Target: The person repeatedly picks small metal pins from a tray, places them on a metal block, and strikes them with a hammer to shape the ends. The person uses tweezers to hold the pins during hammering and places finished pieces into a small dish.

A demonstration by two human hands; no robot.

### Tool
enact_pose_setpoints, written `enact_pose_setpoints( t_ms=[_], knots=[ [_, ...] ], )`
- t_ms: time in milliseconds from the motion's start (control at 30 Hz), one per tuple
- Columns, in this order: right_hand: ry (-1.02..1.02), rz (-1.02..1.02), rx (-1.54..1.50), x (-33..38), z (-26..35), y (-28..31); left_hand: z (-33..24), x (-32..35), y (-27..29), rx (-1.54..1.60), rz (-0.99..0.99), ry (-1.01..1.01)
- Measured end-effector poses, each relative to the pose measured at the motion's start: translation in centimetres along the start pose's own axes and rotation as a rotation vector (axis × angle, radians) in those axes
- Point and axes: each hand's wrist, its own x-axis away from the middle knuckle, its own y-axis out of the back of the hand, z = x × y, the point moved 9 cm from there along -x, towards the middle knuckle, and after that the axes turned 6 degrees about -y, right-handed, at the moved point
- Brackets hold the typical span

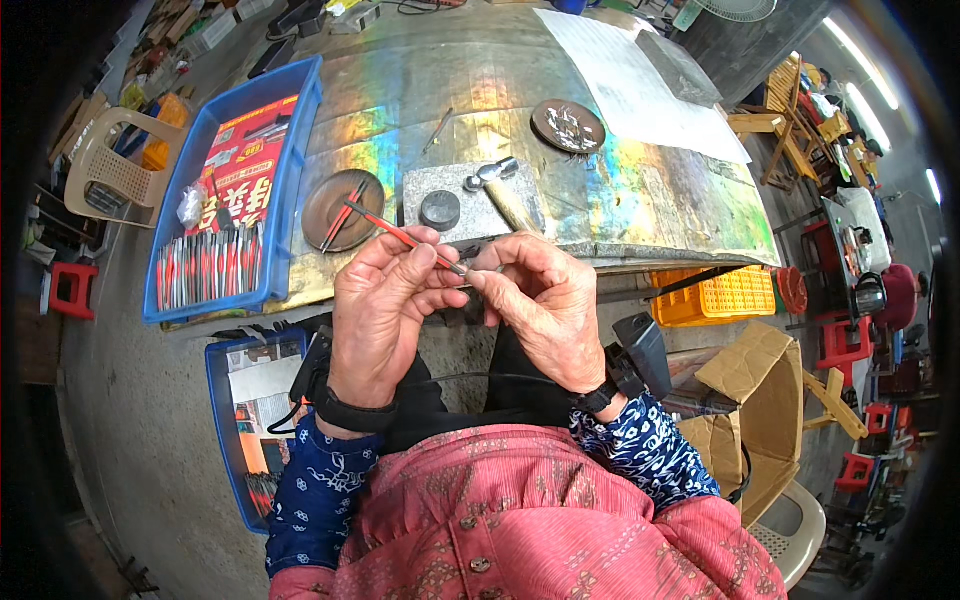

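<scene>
My left hand [385,300] pinches a slim red-and-black tool [395,232] between thumb and fingers. Its dark end points up and left, and the other end slants down toward my right hand [535,305]. The right thumb and forefinger press together at that lower end; whatever they hold is too small to make out. Beyond my left hand, similar slim red tools [338,222] lie on a round brown dish [362,236]. In front of my hands, a hammer [505,192] and a round dark block [440,210] rest on a speckled stone slab [420,184].
A blue tray [291,150] at the left holds rows of slim red tools and red printed card. Another brown dish [548,136] carries small metal pieces. A yellow crate [715,297] and an open cardboard box [775,400] stand right; a lower blue tray [222,440] sits left.
</scene>
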Motion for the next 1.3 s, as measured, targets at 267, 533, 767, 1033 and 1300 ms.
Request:
enact_pose_setpoints(
  t_ms=[267, 533, 767, 1033, 1300],
  knots=[
    [-0.022, -0.040, -0.071, 0.4, -0.3, -0.1, 0.4, 0.3, 0.1, 0.053, -0.008, 0.020],
    [-0.064, -0.030, -0.065, 0.5, -1.2, -0.3, 0.8, 0.3, 0.4, 0.085, -0.011, 0.007],
    [-0.021, -0.132, -0.059, 0.8, -1.4, -0.4, 0.6, 0.6, 0.5, -0.004, -0.068, -0.102],
    [0.140, -0.192, 0.241, 0.1, -0.7, -0.7, 0.9, 0.0, 1.5, -0.071, -0.088, -0.102],
    [0.348, -0.218, 0.706, -0.8, 1.6, 1.3, -1.3, -2.6, 2.6, -0.259, -0.046, -0.166]
  ],
)
